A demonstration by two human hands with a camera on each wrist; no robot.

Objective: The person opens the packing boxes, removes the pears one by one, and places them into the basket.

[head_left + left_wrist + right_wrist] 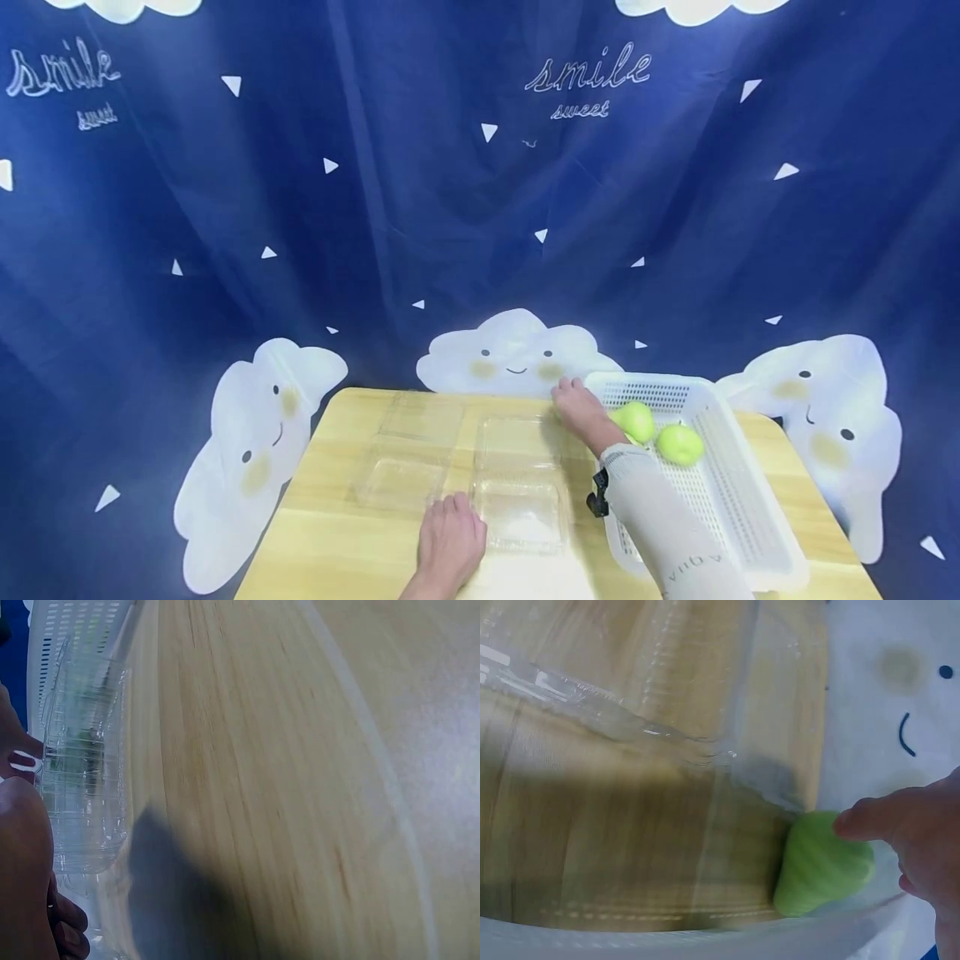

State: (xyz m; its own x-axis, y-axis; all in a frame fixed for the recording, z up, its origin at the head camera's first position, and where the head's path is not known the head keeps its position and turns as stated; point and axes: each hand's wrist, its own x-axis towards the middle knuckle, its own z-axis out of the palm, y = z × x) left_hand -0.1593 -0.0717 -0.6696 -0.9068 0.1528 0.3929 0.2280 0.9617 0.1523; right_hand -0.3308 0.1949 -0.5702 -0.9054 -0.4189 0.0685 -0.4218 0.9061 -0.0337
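Observation:
My right hand (pixel 581 408) is at the far left corner of a white basket (pixel 765 521), holding a green pear (pixel 825 866). A finger presses on its upper side in the right wrist view; the rest of the grip is hidden. Inside the basket lie a green pear (pixel 636 422) and another round green fruit (pixel 680 444). Loosely curled, my left hand (pixel 452 537) rests on the table, its thumb right at the near left edge of a clear plastic box (pixel 521 512) that lies unfolded. The same clear box (pixel 90 765) rises past the left fingers in the left wrist view.
A second clear plastic box (pixel 408 450) lies unfolded to the left on the wooden table (pixel 315 517). The basket takes up the table's right side. Behind the table's far edge hangs a dark blue curtain (pixel 450 183) with clouds on it.

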